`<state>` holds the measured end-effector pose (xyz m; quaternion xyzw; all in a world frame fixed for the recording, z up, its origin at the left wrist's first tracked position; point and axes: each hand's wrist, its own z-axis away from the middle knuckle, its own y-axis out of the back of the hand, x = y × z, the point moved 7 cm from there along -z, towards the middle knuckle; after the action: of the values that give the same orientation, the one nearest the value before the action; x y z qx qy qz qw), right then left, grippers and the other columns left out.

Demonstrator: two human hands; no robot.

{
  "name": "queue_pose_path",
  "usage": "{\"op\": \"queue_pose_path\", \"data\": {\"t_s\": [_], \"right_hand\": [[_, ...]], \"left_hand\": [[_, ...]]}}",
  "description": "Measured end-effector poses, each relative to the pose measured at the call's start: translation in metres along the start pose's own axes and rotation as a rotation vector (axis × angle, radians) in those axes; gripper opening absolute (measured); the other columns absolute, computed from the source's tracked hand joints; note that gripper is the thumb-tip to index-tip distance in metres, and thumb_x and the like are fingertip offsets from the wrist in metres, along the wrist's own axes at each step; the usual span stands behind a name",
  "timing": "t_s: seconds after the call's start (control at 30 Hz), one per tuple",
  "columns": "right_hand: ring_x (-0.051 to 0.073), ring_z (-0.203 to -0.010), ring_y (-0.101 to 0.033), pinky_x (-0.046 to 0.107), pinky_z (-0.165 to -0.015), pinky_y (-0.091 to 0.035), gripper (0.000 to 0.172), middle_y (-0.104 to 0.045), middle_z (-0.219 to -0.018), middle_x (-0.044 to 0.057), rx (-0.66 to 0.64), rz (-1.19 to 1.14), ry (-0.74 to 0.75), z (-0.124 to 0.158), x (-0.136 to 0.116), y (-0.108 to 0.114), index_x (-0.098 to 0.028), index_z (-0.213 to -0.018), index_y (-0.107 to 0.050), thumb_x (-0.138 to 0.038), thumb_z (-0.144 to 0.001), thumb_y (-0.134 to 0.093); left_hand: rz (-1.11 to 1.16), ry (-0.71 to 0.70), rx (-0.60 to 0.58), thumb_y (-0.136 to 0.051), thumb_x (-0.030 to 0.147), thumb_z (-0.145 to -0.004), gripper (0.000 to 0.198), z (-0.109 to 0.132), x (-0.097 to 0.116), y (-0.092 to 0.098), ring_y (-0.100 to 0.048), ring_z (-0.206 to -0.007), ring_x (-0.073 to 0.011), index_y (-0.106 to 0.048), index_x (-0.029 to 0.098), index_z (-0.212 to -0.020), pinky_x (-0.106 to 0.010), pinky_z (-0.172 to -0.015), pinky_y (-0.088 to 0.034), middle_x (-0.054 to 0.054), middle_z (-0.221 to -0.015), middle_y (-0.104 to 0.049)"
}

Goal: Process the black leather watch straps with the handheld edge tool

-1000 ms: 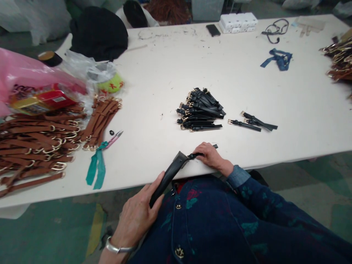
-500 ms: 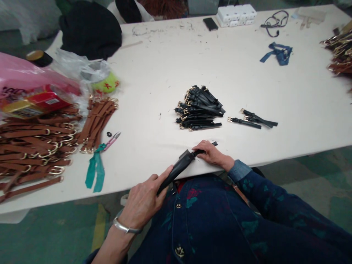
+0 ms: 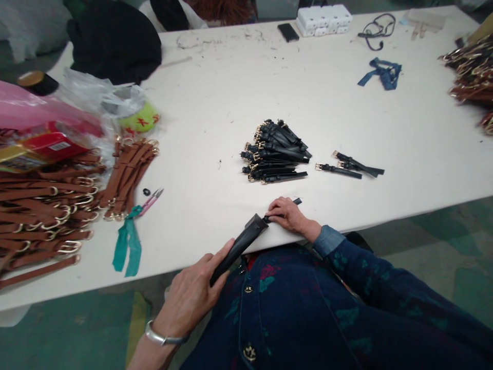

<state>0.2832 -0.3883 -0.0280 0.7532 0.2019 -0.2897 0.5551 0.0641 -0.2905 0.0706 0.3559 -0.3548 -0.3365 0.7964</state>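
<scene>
My left hand is closed around a long black tool with a smooth handle and a blockish, wider far end. I cannot make out its exact kind. My right hand pinches a short black strap at the table's front edge; one end of the strap sticks out past the fingers, the rest is mostly hidden. The tool's wide end sits close to the right fingertips. Beyond the hands lies a heap of black buckle straps with gold buckles. A few more black straps lie to its right.
At left are brown straps with gold rings, small pink-handled snips tied with green cloth, and plastic bags. Along the back are a black phone, a white pack and blue cloth. More straps lie at right.
The tool's wide end has drawn back a little from the right fingers and turned slightly. The right hand still pinches the strap. The whole view has shifted a little.
</scene>
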Motion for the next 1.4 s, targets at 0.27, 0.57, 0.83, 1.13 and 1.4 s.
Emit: {"op": "queue_pose_path", "data": {"t_s": [0.27,0.57,0.83,1.13,1.4], "right_hand": [[0.020,-0.087,-0.053,0.036,-0.077,-0.036,0.011,-0.064,-0.092,0.006,-0.003,-0.016,-0.010,-0.002,0.002,0.000,-0.022,-0.088,-0.071,-0.025,-0.083,-0.063],[0.019,-0.085,-0.054,0.035,-0.076,-0.037,0.008,-0.064,-0.091,0.004,0.013,-0.013,-0.038,-0.003,0.005,0.000,-0.022,-0.085,-0.071,-0.024,-0.080,-0.065],[0.019,-0.085,-0.055,0.036,-0.077,-0.038,0.007,-0.065,-0.091,0.005,-0.008,-0.038,-0.050,-0.004,0.009,-0.002,-0.023,-0.084,-0.072,-0.024,-0.080,-0.067],[0.019,-0.085,-0.055,0.035,-0.077,-0.038,0.008,-0.065,-0.092,0.005,-0.022,-0.035,-0.050,-0.004,0.007,-0.001,-0.022,-0.084,-0.071,-0.026,-0.081,-0.065],[0.019,-0.085,-0.055,0.034,-0.076,-0.037,0.008,-0.065,-0.092,0.005,-0.025,-0.025,-0.046,-0.004,0.005,0.001,-0.023,-0.086,-0.071,-0.026,-0.082,-0.065]], "left_hand": [[-0.082,-0.013,-0.023,-0.034,0.034,-0.091,0.056,-0.007,0.010,0.000,-0.062,-0.077,-0.0168,-0.015,0.039,-0.144,-0.027,-0.067,-0.042,0.000,-0.089,-0.058],[-0.128,-0.005,-0.077,-0.030,0.033,-0.093,0.056,-0.003,0.008,0.002,-0.061,-0.074,-0.0165,-0.011,0.039,-0.145,-0.028,-0.064,-0.040,0.000,-0.090,-0.056],[-0.140,0.005,-0.096,-0.028,0.034,-0.093,0.055,-0.005,0.013,-0.001,-0.062,-0.076,-0.0167,-0.011,0.037,-0.145,-0.027,-0.065,-0.042,-0.001,-0.091,-0.056],[-0.142,-0.014,-0.123,-0.027,0.035,-0.093,0.054,-0.006,0.011,-0.003,-0.063,-0.077,-0.0168,-0.012,0.039,-0.145,-0.027,-0.066,-0.044,-0.001,-0.094,-0.057],[-0.112,-0.011,-0.136,-0.026,0.036,-0.094,0.053,-0.005,0.010,-0.004,-0.063,-0.076,-0.0162,-0.013,0.037,-0.145,-0.027,-0.068,-0.044,-0.001,-0.093,-0.057]]}}
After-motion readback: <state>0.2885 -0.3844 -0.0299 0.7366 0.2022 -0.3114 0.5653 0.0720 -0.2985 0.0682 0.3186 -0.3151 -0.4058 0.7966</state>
